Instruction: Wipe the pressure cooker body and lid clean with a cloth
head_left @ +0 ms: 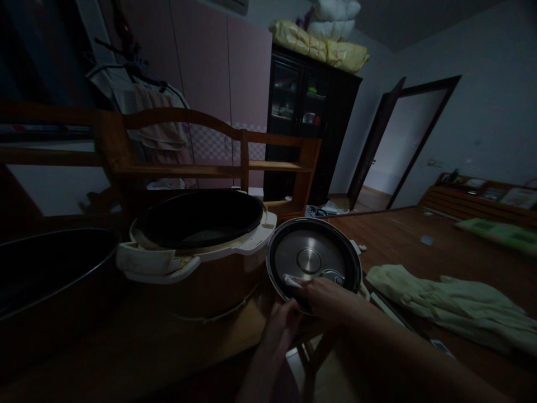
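A round cooker lid (pixel 309 240) with a shiny metal inside and a dark ring is tilted up in front of me. My left hand (pixel 284 320) grips its near rim, fingers curled at the edge. In my right hand (pixel 323 298) a small white cloth or tissue (pixel 291 281) is pinched and pressed against the lower inside of the lid. Just right of that cloth is a round metal valve cover (pixel 333 276). To the left of the lid stands the electric cooker body (pixel 235 274), its top uncovered and its dark inside showing.
Another dark pot (pixel 96 271) stands at the far left on the wooden table (pixel 201 352). Behind the cooker rises a wooden shelf frame (pixel 243 151). A pale green garment (pixel 444 299) lies on the brown surface at the right. An open door (pixel 380 140) is farther back.
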Tool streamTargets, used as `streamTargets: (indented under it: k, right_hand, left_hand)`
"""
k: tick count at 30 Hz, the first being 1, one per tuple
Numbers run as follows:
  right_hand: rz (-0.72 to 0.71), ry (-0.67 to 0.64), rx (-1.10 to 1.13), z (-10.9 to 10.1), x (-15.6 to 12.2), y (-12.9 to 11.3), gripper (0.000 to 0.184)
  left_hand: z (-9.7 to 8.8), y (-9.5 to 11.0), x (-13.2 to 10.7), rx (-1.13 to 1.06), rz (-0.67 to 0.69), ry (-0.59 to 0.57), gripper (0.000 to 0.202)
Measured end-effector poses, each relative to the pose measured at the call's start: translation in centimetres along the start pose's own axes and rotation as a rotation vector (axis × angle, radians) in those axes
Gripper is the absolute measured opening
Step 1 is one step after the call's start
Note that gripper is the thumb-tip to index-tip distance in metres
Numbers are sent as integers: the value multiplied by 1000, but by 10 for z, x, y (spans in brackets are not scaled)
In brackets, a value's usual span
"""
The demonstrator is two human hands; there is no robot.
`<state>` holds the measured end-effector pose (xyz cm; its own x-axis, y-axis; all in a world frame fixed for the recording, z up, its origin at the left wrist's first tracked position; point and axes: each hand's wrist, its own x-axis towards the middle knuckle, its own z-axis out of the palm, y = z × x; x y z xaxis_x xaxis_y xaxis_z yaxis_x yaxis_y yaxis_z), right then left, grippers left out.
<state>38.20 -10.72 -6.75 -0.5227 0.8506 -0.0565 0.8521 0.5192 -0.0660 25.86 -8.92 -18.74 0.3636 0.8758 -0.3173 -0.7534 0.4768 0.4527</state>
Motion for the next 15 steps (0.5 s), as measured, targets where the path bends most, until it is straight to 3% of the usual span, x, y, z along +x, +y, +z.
streamTargets:
  k: [3,8,15]
  right_hand:
    - [17,-14,-14,0,0,0,45]
    - [51,-20,-40,4,-3,1,54]
    - [65,50,-55,10,-4,6,64]
  left_hand:
    - [-3,-1,1,3,-6,15,20]
    - [-1,0,1,-3,23,-66,17]
    - [5,6,-6,-10,5,-25,20]
